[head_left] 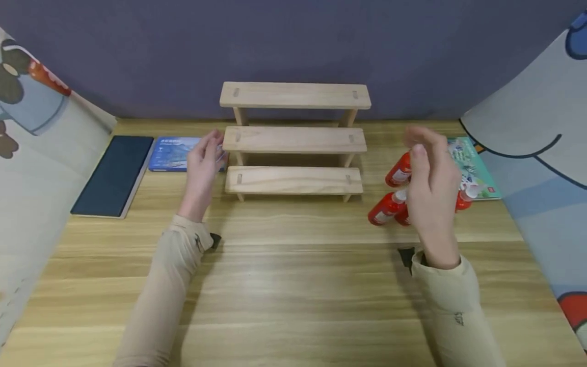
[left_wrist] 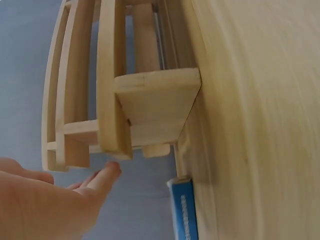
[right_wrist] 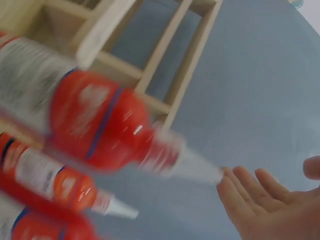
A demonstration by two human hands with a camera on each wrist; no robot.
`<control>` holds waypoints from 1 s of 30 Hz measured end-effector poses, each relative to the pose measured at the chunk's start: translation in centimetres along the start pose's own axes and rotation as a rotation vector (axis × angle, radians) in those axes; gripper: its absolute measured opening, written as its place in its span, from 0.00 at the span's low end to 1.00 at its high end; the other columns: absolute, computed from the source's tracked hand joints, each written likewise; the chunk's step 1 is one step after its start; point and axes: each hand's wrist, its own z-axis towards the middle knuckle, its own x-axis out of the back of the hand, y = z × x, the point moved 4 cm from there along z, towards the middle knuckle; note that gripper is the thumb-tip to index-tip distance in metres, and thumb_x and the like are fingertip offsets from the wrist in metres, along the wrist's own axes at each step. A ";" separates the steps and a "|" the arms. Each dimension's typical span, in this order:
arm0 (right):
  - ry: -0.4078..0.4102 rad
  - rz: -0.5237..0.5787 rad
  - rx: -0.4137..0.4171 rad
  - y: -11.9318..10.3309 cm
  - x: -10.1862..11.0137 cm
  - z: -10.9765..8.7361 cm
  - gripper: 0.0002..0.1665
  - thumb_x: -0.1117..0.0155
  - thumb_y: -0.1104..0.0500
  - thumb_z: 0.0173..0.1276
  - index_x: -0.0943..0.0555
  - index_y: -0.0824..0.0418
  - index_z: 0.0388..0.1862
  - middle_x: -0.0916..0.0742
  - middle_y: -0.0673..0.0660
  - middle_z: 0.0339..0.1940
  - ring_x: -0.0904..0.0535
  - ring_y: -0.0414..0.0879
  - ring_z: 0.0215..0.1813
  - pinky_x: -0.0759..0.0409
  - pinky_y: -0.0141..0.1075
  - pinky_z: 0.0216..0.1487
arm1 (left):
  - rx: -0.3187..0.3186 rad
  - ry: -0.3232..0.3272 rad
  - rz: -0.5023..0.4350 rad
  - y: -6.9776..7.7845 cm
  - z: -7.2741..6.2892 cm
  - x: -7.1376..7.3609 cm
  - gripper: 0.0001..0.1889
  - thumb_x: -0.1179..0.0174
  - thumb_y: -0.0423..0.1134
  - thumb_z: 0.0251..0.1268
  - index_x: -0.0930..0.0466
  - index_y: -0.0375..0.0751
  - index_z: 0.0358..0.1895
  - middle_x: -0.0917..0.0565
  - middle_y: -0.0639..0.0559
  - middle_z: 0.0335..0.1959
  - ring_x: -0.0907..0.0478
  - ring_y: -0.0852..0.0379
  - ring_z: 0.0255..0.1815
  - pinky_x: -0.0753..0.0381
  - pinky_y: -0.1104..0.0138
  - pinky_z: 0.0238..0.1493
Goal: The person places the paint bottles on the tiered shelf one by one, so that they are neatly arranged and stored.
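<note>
A three-step light wooden rack stands at the back middle of the table. My left hand is beside its left end, over a flat blue box. In the left wrist view its fingers extend close to the rack's end; whether they touch I cannot tell. My right hand hovers above several red bottles with white nozzle caps, partly hiding them. In the right wrist view its relaxed fingers hold nothing, near the nozzle of a blurred red bottle.
A dark-covered notebook lies at the left of the wooden table. At the right lies a green illustrated book, partly behind the bottles. A dark blue-grey panel rises behind the rack, and cartoon-printed panels flank both sides.
</note>
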 end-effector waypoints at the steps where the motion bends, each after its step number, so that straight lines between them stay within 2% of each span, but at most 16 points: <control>1: -0.009 -0.005 -0.016 0.3 0.2 -0.2 0.20 0.49 0.59 0.88 0.19 0.69 0.67 0.12 0.60 0.62 0.17 0.45 0.62 0.24 0.27 0.62 | 0.011 -0.001 -0.009 -0.1 0.1 0.1 0.28 0.59 0.43 0.92 0.43 0.34 0.85 0.37 0.39 0.84 0.34 0.43 0.80 0.29 0.59 0.79; 7: -0.083 -0.038 -0.103 2.2 1.4 -1.7 0.24 0.50 0.54 0.90 0.21 0.70 0.70 0.13 0.59 0.63 0.20 0.35 0.60 0.25 0.25 0.60 | 0.053 -0.018 -0.123 -0.3 0.4 -0.1 0.27 0.56 0.39 0.92 0.41 0.35 0.84 0.35 0.35 0.81 0.30 0.42 0.78 0.25 0.61 0.75; 10: -0.115 -0.051 -0.166 3.0 2.1 -2.9 0.25 0.51 0.52 0.91 0.21 0.68 0.71 0.13 0.60 0.63 0.19 0.34 0.60 0.24 0.24 0.63 | 0.065 -0.038 -0.185 -0.4 0.6 -0.4 0.27 0.56 0.38 0.91 0.42 0.34 0.85 0.36 0.34 0.82 0.33 0.40 0.80 0.27 0.59 0.76; 14: -0.186 -0.096 -0.232 3.6 2.6 -4.2 0.26 0.52 0.50 0.91 0.22 0.64 0.74 0.14 0.60 0.66 0.20 0.33 0.61 0.25 0.22 0.64 | 0.065 -0.044 -0.191 -0.5 0.6 -0.5 0.27 0.56 0.37 0.91 0.42 0.35 0.85 0.38 0.34 0.83 0.35 0.39 0.81 0.28 0.59 0.77; 18: -0.262 -0.140 -0.250 4.0 2.7 -5.2 0.27 0.49 0.50 0.89 0.24 0.64 0.76 0.16 0.62 0.69 0.19 0.48 0.68 0.29 0.17 0.62 | 0.058 -0.040 -0.186 -0.7 0.5 -0.6 0.27 0.56 0.37 0.91 0.42 0.34 0.85 0.38 0.34 0.83 0.35 0.39 0.81 0.28 0.59 0.77; 21: -0.315 -0.166 -0.276 4.5 2.7 -5.8 0.29 0.46 0.49 0.88 0.26 0.65 0.77 0.17 0.65 0.70 0.20 0.65 0.69 0.31 0.13 0.59 | 0.055 -0.044 -0.188 -0.8 0.5 -0.6 0.27 0.56 0.37 0.91 0.43 0.34 0.85 0.39 0.34 0.83 0.36 0.38 0.81 0.29 0.59 0.77; 23: -0.355 -0.182 -0.297 4.9 2.7 -6.2 0.30 0.43 0.49 0.87 0.27 0.66 0.78 0.18 0.68 0.70 0.20 0.68 0.68 0.31 0.13 0.59 | 0.053 -0.046 -0.188 -0.8 0.5 -0.7 0.27 0.56 0.37 0.91 0.43 0.34 0.85 0.39 0.34 0.83 0.36 0.38 0.81 0.29 0.59 0.77; 24: -0.372 -0.185 -0.307 5.1 2.6 -6.3 0.31 0.41 0.49 0.87 0.28 0.66 0.78 0.18 0.70 0.70 0.20 0.69 0.67 0.28 0.16 0.63 | 0.054 -0.047 -0.189 -0.8 0.5 -0.7 0.27 0.56 0.37 0.91 0.43 0.34 0.85 0.39 0.34 0.83 0.37 0.38 0.81 0.29 0.59 0.77; 26: -0.395 -0.197 -0.323 5.4 2.5 -6.6 0.33 0.37 0.50 0.84 0.29 0.68 0.78 0.19 0.72 0.70 0.19 0.70 0.66 0.20 0.30 0.67 | 0.054 -0.049 -0.189 -0.9 0.5 -0.8 0.27 0.56 0.37 0.91 0.44 0.35 0.85 0.40 0.35 0.84 0.37 0.38 0.81 0.29 0.59 0.77; 28: -0.406 -0.211 -0.328 5.6 2.3 -6.9 0.34 0.32 0.52 0.82 0.28 0.70 0.76 0.18 0.74 0.68 0.18 0.71 0.64 0.16 0.48 0.66 | 0.055 -0.049 -0.194 -1.0 0.6 -0.8 0.27 0.56 0.37 0.91 0.44 0.34 0.85 0.40 0.34 0.84 0.37 0.38 0.81 0.29 0.59 0.77; 30: -0.410 -0.228 -0.330 5.8 2.1 -7.0 0.34 0.29 0.53 0.79 0.27 0.71 0.74 0.17 0.74 0.67 0.17 0.71 0.62 0.18 0.61 0.62 | 0.056 -0.047 -0.199 -1.0 0.6 -0.9 0.27 0.57 0.36 0.91 0.44 0.34 0.85 0.40 0.34 0.84 0.36 0.38 0.81 0.29 0.59 0.77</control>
